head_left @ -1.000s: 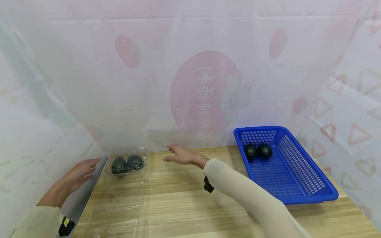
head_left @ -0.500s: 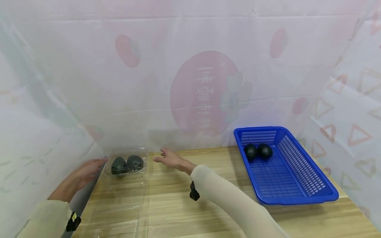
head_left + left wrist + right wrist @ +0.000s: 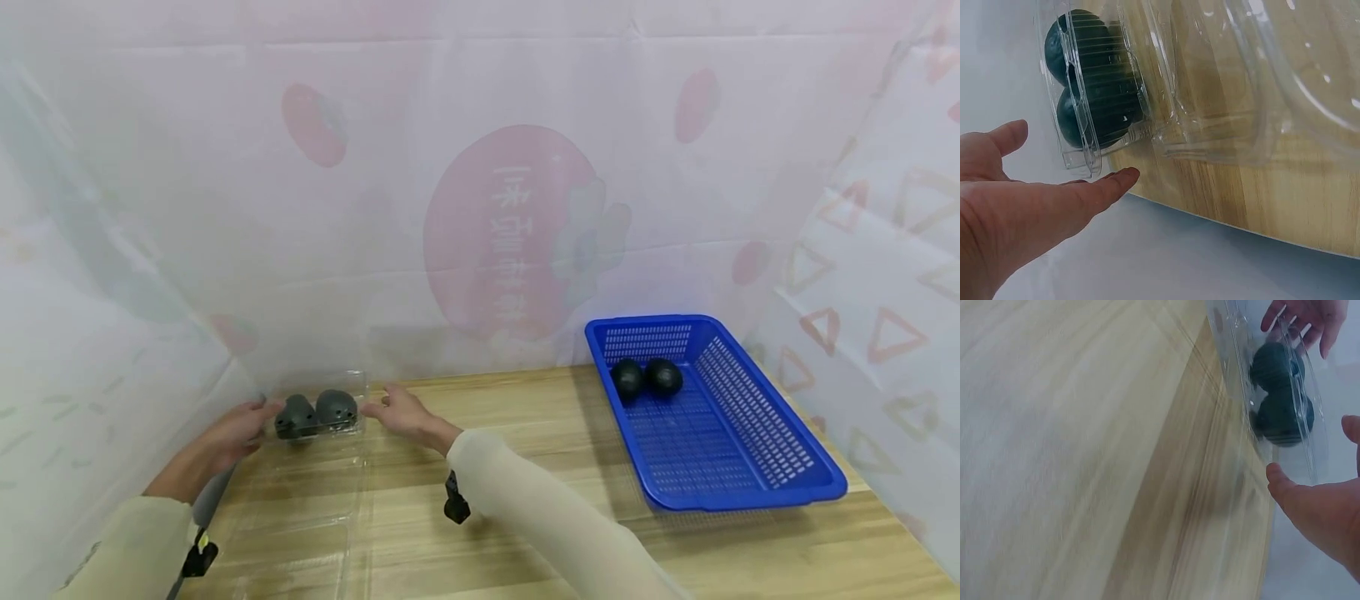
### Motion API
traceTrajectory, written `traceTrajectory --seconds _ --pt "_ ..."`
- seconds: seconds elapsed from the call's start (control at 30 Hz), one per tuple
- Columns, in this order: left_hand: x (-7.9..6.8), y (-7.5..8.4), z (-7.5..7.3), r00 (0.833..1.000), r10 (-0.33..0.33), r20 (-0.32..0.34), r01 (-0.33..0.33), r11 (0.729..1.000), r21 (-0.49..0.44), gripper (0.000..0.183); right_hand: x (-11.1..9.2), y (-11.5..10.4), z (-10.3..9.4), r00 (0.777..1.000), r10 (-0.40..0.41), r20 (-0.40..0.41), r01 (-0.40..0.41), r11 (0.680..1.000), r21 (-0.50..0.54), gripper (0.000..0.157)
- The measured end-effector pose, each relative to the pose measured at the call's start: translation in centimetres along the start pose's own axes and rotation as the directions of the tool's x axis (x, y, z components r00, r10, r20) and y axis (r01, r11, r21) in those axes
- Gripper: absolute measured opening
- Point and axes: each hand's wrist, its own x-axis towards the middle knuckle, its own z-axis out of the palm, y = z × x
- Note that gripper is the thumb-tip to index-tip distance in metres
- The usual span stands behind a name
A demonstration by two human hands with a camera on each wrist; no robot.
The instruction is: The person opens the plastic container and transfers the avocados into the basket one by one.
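Observation:
Two dark green avocados sit side by side in a clear plastic clamshell box at the table's back left. My left hand is at the box's left end, its fingers fairly straight; in the left wrist view the thumb is spread away from the fingers. At the right end is my right hand, fingers extended, with fingertips very close to the plastic. Whether either hand touches the box I cannot tell. In the right wrist view the avocados show between both hands.
More clear plastic packaging lies in front of the box along the wooden table's left side. A blue perforated basket stands at the right, holding two dark avocados. A printed white cloth hangs behind the table.
Both hands have closed in on the clear box: the left moved right, the right moved left and slightly down. The box, avocados and basket have stayed in place.

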Motion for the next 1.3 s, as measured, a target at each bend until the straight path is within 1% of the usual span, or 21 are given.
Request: traceTrajectory --seconds 0.1,0.17,0.37,0.4,0.5,0.53,0.6,0.67,0.77,0.87,1.03,1.23,1.3 --pt "0.1 -0.2 0.1 0.999 0.037 -0.002 -0.037 0.999 -0.027 0.081 0.1 -0.1 0.7 1.0 0.002 0.001 -0.002 1.0 -0.016 0.075" --pt "0.1 -0.2 0.2 0.999 0.045 0.002 -0.045 0.998 -0.046 0.077 0.2 -0.2 1.2 1.0 0.002 -0.007 -0.002 1.0 -0.024 0.074" --pt "0.2 -0.1 0.5 0.999 0.04 -0.002 -0.04 0.996 -0.083 0.056 0.3 -0.5 1.9 0.999 -0.024 -0.027 0.024 1.0 -0.01 0.068" --pt "0.3 0.0 0.5 0.999 0.042 0.0 -0.042 0.995 -0.087 0.055 0.3 -0.6 1.9 0.999 -0.031 -0.029 0.03 1.0 -0.005 0.067" --pt "0.3 0.0 0.5 0.999 0.039 -0.003 -0.039 0.995 -0.091 0.058 0.3 -0.8 2.2 0.998 -0.043 -0.04 0.043 0.999 0.01 0.065" --pt "0.3 0.0 0.6 0.999 0.036 -0.009 -0.036 0.995 -0.09 0.056 0.3 -0.9 2.3 0.998 -0.044 -0.047 0.044 0.999 0.01 0.065" --pt "0.3 0.1 0.7 0.999 0.029 -0.021 -0.03 0.998 -0.052 0.064 0.4 -1.0 2.4 0.997 -0.044 -0.064 0.044 0.999 -0.004 0.064" --pt "0.1 0.2 0.7 1.0 0.009 -0.029 -0.01 1.0 -0.026 0.073 0.5 -0.9 2.5 0.996 -0.042 -0.083 0.04 0.999 -0.02 0.063" --pt "0.0 0.3 0.8 1.0 -0.01 -0.023 0.01 1.0 0.008 0.083 0.6 -0.7 2.6 0.993 -0.042 -0.107 0.04 0.999 -0.023 0.062" --pt "0.1 0.2 0.8 1.0 -0.022 -0.015 0.022 1.0 -0.012 0.083 0.8 -0.6 2.7 0.993 -0.038 -0.114 0.038 0.999 0.002 0.062" --pt "0.3 0.1 0.8 1.0 -0.016 -0.015 0.016 0.999 -0.033 0.081 1.0 -0.6 2.8 0.993 -0.019 -0.116 0.025 0.999 0.046 0.061" --pt "0.3 0.4 1.0 0.999 -0.01 -0.041 0.008 0.999 -0.05 0.079 0.9 -0.8 2.4 0.993 0.022 -0.118 -0.004 0.988 0.152 0.059" --pt "0.3 0.5 1.1 0.999 -0.011 -0.053 0.008 0.999 -0.051 0.079 0.9 -0.9 2.1 0.993 0.029 -0.117 -0.009 0.986 0.169 0.058"
